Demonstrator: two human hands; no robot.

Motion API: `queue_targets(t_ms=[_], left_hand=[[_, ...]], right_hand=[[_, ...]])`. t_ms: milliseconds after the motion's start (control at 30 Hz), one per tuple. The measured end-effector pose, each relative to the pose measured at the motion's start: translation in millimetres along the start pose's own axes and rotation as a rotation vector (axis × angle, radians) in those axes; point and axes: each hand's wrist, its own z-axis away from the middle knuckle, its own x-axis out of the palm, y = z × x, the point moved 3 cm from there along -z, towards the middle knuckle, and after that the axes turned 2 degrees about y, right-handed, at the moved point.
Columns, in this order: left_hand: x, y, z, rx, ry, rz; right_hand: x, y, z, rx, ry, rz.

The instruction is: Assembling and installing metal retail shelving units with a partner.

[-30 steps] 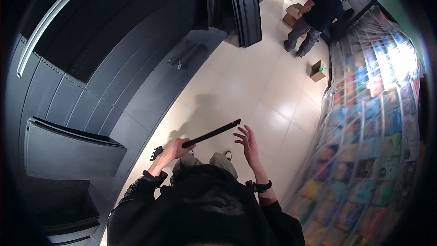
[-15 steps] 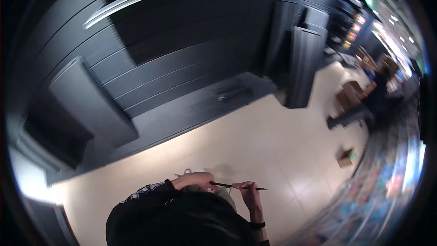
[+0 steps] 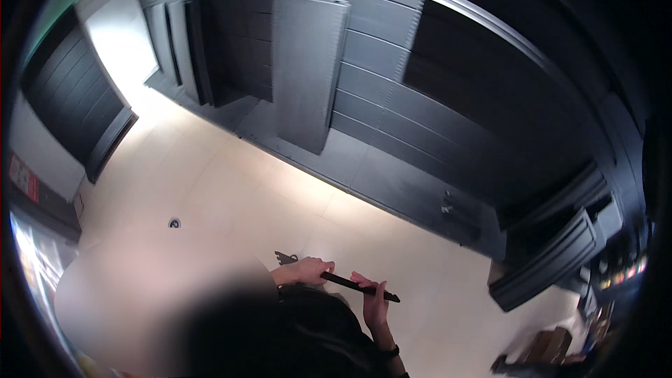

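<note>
One slim, straight black bar (image 3: 343, 281) is slanting rightward from the left hand (image 3: 308, 269), whose fingers are clasping it, its tip nearer the right hand (image 3: 376, 309), whose grip one cannot tell.

We're in what looks like a shop: long dark shelving (image 3: 378, 45) lines the pale floor (image 3: 231, 175), a loose shelf (image 3: 306, 70) leans there, a cardboard box (image 3: 549, 345) sits lower right.

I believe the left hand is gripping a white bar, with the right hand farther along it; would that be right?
Not quite: the head view shows that the bar is black, not white. The left hand is indeed gripping it, with the right hand farther along it.
</note>
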Motion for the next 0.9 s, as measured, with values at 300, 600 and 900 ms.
queue_targets(t_ms=[300, 600, 900], left_hand=[[-46, -70, 57, 0.067, 0.142, 0.337], [-50, -132, 50, 0.145, 0.063, 0.223], [-43, -87, -15, 0.365, -0.352, 0.24]], right_hand=[[104, 23, -44, 0.052, -0.049, 0.135], [172, 27, -56, 0.073, 0.01, 0.519], [154, 37, -28, -0.029, 0.569, 0.062]])
